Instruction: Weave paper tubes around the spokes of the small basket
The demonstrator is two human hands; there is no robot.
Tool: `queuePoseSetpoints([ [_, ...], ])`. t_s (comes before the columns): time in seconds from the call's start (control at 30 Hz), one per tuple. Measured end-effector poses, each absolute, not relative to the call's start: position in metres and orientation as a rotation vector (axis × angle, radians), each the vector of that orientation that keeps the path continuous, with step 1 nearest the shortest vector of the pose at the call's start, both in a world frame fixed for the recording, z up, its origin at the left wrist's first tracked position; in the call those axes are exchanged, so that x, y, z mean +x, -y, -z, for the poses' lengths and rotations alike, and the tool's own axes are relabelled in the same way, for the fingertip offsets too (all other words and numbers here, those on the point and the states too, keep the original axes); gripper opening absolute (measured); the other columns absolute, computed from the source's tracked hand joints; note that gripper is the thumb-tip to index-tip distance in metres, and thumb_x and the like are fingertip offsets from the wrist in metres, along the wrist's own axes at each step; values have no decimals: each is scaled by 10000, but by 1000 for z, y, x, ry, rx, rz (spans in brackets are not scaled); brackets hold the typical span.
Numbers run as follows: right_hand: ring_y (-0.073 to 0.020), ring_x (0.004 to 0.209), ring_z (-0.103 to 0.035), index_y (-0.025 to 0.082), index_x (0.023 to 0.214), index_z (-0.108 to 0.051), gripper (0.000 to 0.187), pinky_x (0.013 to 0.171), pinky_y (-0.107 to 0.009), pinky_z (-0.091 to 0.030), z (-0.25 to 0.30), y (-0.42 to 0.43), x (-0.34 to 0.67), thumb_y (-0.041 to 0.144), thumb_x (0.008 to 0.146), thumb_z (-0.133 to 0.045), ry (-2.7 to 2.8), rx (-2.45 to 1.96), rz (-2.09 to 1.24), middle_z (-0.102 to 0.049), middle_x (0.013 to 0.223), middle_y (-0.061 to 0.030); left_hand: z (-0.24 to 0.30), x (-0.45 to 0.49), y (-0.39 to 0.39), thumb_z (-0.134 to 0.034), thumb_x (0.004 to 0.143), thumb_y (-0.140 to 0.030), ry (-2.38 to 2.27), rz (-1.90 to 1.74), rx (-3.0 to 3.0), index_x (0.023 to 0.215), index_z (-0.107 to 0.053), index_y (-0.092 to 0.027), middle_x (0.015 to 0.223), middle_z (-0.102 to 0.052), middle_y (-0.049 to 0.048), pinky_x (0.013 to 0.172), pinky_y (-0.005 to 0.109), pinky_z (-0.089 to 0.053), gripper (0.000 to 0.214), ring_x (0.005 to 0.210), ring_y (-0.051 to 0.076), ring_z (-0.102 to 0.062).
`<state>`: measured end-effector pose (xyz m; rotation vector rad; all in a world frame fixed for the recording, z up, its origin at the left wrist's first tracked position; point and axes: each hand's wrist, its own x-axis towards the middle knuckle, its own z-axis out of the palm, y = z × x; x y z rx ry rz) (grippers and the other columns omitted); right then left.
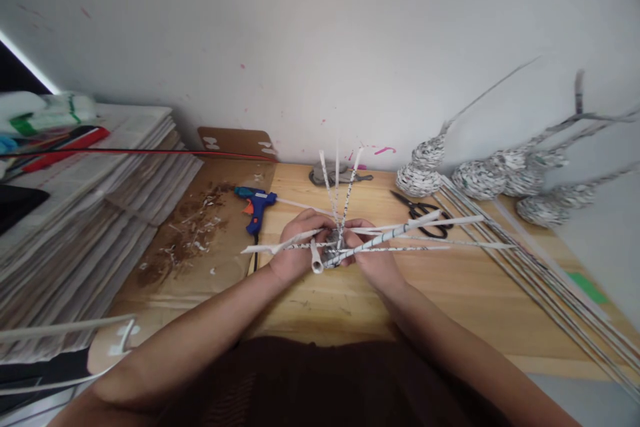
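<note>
On the pale wooden counter [305, 307], a blue hot glue gun [257, 205] is lying left of your left hand [295, 250]; to the right, black scissors [419, 207] are resting partly behind the tubes your hands are holding. Lumpy, gourd-shaped woven paper pieces [423, 177] are sitting along the wall; a newspaper stack [145, 167] is filling the left. Your left hand's and right hand's [370, 250] fingers are gripping a small grey paper weave [332, 252] between them, stiff rolled-paper tubes [385, 237] radiating outward.

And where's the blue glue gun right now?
In the head view, the blue glue gun lies left of centre, just beyond and left of the left hand, at the right edge of the brown sheet.
</note>
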<state>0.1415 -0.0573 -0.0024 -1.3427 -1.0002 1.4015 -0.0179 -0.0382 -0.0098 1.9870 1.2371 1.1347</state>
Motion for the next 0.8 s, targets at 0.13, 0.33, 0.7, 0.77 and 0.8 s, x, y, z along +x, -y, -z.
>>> queuePoseSetpoints([
  [0.13,-131,454,-586,192,911,-621,285,427,-246,-517,4,57,142,416,750,-692,1019,-1364,-1413,-661,635,20,6,-18,39,-589,853,-68,-1241,-1125,1983,850,-733,-194,850,-698,32,764,254,-503,191,830,149,-635],
  [0.33,-139,447,-590,190,881,-609,202,432,-246,-504,0,56,145,346,762,-654,1049,-1375,-1406,-648,598,23,6,-25,28,-671,799,-117,-1163,-1042,1877,821,-732,-170,832,-731,45,789,298,-529,83,812,170,-666],
  [0.7,-125,421,-576,182,906,-628,183,410,-220,-474,-5,55,148,314,779,-630,1019,-1387,-1388,-653,586,30,-6,-66,6,-779,768,-322,-745,-608,1450,1225,-692,-209,1265,-700,126,1008,409,-511,479,1170,276,-658],
  [0.77,-120,411,-570,184,898,-632,191,396,-218,-464,-1,54,148,327,773,-646,1029,-1368,-1394,-671,620,19,-3,-66,3,-804,735,-331,-797,-616,1341,1150,-732,-197,1178,-742,121,982,419,-527,441,1084,277,-700],
  [0.8,-120,414,-573,185,896,-634,194,396,-220,-466,0,54,148,330,769,-653,1033,-1364,-1401,-681,641,13,-1,-65,2,-819,715,-329,-827,-629,1304,1100,-750,-185,1127,-759,118,957,416,-539,416,1030,272,-719],
])
